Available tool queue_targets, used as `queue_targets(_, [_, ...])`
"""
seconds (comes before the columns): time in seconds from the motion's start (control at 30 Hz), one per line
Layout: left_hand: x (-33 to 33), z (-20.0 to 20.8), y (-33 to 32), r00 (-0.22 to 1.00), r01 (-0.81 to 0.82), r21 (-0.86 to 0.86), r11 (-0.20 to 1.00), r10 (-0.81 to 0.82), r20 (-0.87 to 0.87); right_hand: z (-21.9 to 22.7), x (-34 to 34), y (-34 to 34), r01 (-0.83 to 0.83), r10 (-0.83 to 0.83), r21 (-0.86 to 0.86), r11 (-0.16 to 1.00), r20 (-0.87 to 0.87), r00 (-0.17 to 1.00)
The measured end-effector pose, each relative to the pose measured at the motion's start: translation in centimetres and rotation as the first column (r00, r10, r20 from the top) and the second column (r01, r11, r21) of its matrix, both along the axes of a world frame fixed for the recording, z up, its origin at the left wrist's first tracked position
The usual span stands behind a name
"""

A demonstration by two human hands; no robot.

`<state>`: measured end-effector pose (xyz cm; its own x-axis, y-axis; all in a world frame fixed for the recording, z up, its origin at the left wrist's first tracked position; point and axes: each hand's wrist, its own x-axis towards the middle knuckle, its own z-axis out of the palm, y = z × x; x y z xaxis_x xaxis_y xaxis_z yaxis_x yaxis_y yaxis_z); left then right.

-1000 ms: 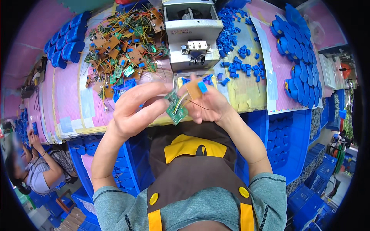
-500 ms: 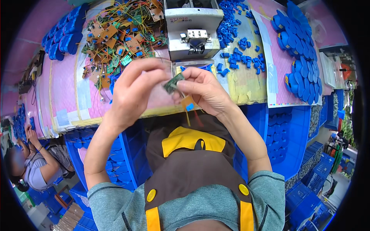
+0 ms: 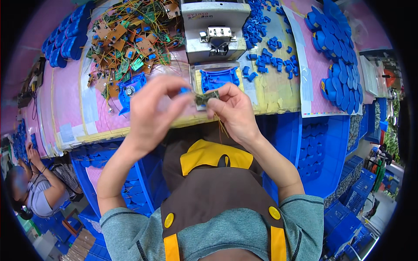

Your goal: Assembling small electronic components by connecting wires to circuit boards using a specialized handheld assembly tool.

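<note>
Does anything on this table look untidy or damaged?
No clear damage shows. Least tidy: the heap of circuit boards, left of the machine: boards overlap at odd angles and wires tangle. Small blue parts lie scattered on the machine's right, unlike the blue shells in rows. The board in the right hand is too small to judge.

A line of reddish letters and digits [image 3: 200, 15] — with a row of Chinese characters [image 3: 200, 18] just beneath it — stands on the front of a pale grey machine [image 3: 235, 21], at the top centre of the frame.
</note>
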<state>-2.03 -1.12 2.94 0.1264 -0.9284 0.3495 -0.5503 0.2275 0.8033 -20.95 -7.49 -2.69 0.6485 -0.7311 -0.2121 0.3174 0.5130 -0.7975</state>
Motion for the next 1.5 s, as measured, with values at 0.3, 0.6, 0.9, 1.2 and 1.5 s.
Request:
queue_targets(0.3, [-1.4,-2.2,-0.3,0.994,-0.106,-0.041,0.994,0.105,-0.009,1.5,-1.8,2.4,0.049,-0.054,0.258,0.965,0.013,0.998])
queue_targets(0.6, [-3.2,-2.7,-0.1,0.940,0.212,-0.099,0.972,-0.174,0.295,1.8,-2.6,1.6,0.073,-0.072,0.326,0.942,-0.015,0.997])
queue_targets(0.9, [-2.9,-4.5,-4.7,0.894,0.158,-0.074,0.985,-0.111,0.434,1.9,-2.9,-1.9,-0.211,-0.401,-0.809,0.548,-0.476,0.783])
queue_targets(1.2, [-3.6,-5.6,-4.9,0.791,0.172,-0.074,0.982,-0.092,0.604,1.2,-4.2,-3.6,-0.707,-0.495,-0.705,0.052,-0.634,0.595])
queue_targets(1.5, [-3.5,-5.2,-5.4,0.715,0.193,-0.078,0.978,-0.086,0.694,1.2,-3.1,-3.8,-0.780,-0.456,-0.626,0.012,-0.697,0.553])
